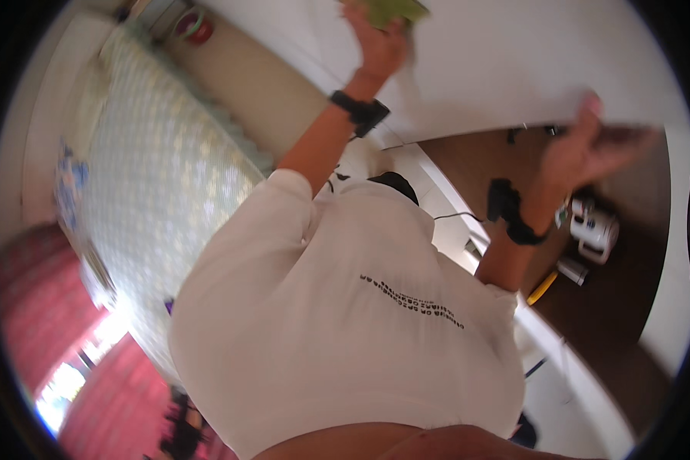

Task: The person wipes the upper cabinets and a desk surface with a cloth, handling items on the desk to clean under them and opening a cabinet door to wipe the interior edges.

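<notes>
My left hand (379, 49) is raised at the top of the view, with a green cloth (397, 10) in its fingers. The cloth lies over a broad white panel (512, 52), and the frame's upper edge cuts part of it off. Blurred by motion, my right hand (586, 146) hangs with its fingers apart and nothing in them. Below it in the view is a brown tabletop (621, 305), bearing a white mug with a handle (595, 233). Black bands with small boxes circle both wrists.
On the tabletop lie a metal cylinder (572, 270) and a yellow object (542, 288). A bed with a pale patterned cover (155, 155) fills the left side. Red curtains (109, 397) hang at lower left. A red-and-green round container (194, 27) stands at upper left. A dark cable (459, 215) runs near the table edge.
</notes>
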Demonstrator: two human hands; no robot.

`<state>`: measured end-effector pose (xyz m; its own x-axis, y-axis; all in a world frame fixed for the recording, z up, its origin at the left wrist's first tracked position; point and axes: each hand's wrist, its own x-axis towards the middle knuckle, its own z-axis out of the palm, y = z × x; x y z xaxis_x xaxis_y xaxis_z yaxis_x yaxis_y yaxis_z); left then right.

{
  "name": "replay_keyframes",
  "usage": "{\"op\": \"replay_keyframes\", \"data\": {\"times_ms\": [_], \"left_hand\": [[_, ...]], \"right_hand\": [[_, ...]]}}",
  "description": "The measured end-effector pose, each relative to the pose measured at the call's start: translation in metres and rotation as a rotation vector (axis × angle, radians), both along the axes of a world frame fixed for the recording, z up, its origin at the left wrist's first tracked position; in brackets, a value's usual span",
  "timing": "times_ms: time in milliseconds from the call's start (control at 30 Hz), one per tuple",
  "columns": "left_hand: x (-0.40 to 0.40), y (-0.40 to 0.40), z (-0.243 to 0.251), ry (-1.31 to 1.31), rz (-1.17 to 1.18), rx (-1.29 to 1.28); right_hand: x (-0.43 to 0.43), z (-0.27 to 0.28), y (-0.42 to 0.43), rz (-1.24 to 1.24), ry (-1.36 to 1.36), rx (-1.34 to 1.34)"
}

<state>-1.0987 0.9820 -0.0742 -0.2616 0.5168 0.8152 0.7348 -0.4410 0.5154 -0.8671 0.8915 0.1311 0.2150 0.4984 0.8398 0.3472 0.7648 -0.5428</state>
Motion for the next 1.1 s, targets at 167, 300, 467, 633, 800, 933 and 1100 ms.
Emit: {"op": "replay_keyframes", "data": {"times_ms": [167,300,467,633,800,933,1100], "left_hand": [[-0.006,-0.029,-0.092,-0.409,-0.078,-0.274],[-0.043,-0.021,-0.093,-0.766,-0.126,-0.88],[-0.099,0.007,0.02,-0.591,-0.17,-0.442],[-0.13,0.02,0.089,-0.473,-0.256,-0.075],[-0.112,0.017,0.031,-0.425,-0.262,-0.023],[-0.105,-0.022,-0.046,-0.291,-0.18,-0.235],[-0.115,-0.046,-0.131,-0.536,-0.33,-0.718]], "right_hand": [[0.038,0.022,-0.006,-0.306,-0.09,-0.063],[0.033,0.029,0.014,-0.351,-0.173,0.027],[-0.028,0.049,0.006,-0.604,-0.151,0.025],[-0.162,0.066,0.003,-1.174,-0.256,0.021],[-0.153,0.064,0.002,-1.319,-0.389,-0.031],[-0.097,0.057,-0.006,-1.154,-0.286,-0.01],[-0.078,0.049,-0.006,-0.982,-0.172,0.011]]}}
